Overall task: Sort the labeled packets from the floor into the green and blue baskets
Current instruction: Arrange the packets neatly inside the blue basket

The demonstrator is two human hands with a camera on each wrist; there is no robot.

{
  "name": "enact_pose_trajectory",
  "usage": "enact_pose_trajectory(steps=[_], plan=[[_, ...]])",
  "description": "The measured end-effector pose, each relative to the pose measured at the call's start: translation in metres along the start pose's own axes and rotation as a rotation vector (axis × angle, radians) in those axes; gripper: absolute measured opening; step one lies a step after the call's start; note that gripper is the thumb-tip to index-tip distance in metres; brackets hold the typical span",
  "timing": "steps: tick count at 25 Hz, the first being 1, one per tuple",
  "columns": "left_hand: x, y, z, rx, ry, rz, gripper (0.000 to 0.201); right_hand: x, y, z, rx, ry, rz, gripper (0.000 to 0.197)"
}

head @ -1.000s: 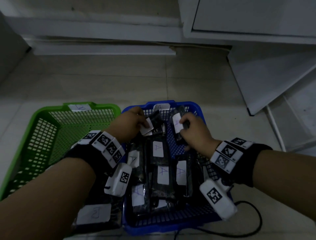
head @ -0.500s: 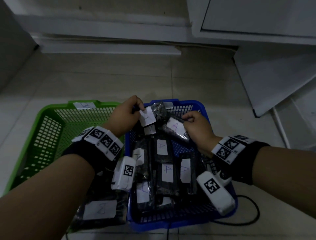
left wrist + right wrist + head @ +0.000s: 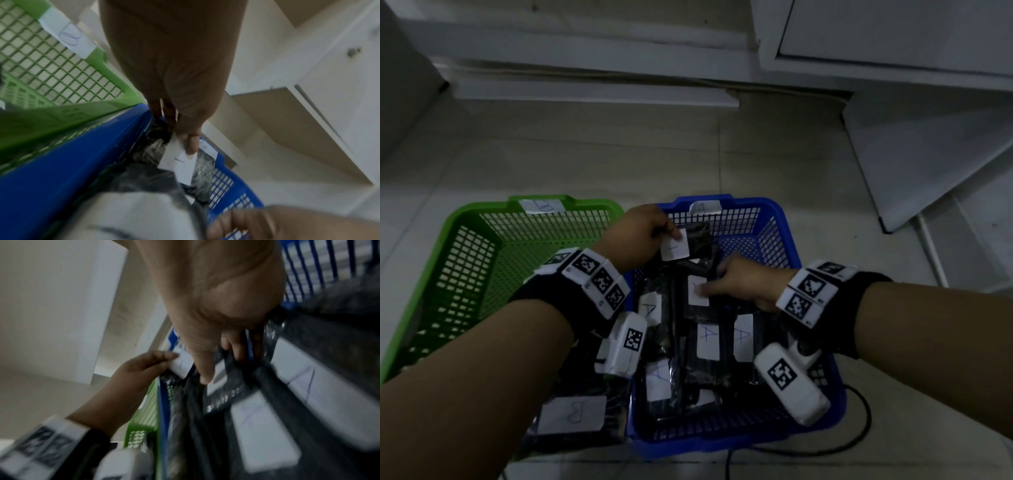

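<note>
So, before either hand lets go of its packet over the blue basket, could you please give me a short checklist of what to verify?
1. Left hand holds its packet: ok, thumb pinches its white label in the left wrist view.
2. That label's letter is readable: cannot tell, only a faint stroke shows.
3. Right hand holds a packet: ok, fingers curl round it in the right wrist view.
4. Blue basket is tagged A: ok.
5. Both hands are over the blue basket: ok.
6. Green basket tag reads B: cannot tell, too faint.

Two baskets (image 3: pixel 784 219), two hands (image 3: pixel 637 236)
</note>
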State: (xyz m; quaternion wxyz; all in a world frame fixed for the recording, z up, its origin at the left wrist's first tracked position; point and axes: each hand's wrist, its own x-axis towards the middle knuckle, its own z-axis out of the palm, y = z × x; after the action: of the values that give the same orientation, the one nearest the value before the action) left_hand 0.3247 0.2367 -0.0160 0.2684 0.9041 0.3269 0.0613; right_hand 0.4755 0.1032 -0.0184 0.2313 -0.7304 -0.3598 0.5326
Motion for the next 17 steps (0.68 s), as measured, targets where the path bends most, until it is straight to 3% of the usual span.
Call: enact_pose_trajectory(steps=[2, 3, 5, 7, 9, 11, 14, 17], plan=[[0.000, -0.003, 0.005, 0.076, -0.011, 0.034, 0.026, 0.005, 0.003, 0.013, -0.024, 0.022, 0.031, 0.040], [0.000, -0.005, 0.007, 0.082, -0.021, 0.032, 0.027, 0.007, 0.002, 0.014, -0.022, 0.046, 0.051, 0.037], [0.000, -0.007, 0.008, 0.093, -0.059, 0.021, 0.032, 0.003, 0.000, 0.003, 0.065, 0.083, 0.074, 0.013], [-0.001, -0.008, 0.008, 0.141, -0.097, 0.029, 0.034, -0.002, 0.001, -0.015, 0.123, 0.183, 0.097, 0.032], [-0.002, -0.007, 0.008, 0.165, -0.118, 0.030, 0.035, -0.002, 0.007, -0.030, 0.171, 0.355, 0.076, 0.028], [-0.003, -0.005, 0.007, 0.160, -0.129, 0.024, 0.035, 0.006, 0.012, -0.035, 0.070, 0.457, 0.039, 0.019], [-0.004, -0.005, 0.005, 0.166, -0.135, 0.015, 0.035, 0.021, 0.015, -0.026, -0.098, 0.420, 0.033, 0.014], [-0.005, -0.004, 0.007, 0.187, -0.137, 0.008, 0.036, 0.023, 0.016, -0.024, -0.094, 0.376, 0.001, 0.037]])
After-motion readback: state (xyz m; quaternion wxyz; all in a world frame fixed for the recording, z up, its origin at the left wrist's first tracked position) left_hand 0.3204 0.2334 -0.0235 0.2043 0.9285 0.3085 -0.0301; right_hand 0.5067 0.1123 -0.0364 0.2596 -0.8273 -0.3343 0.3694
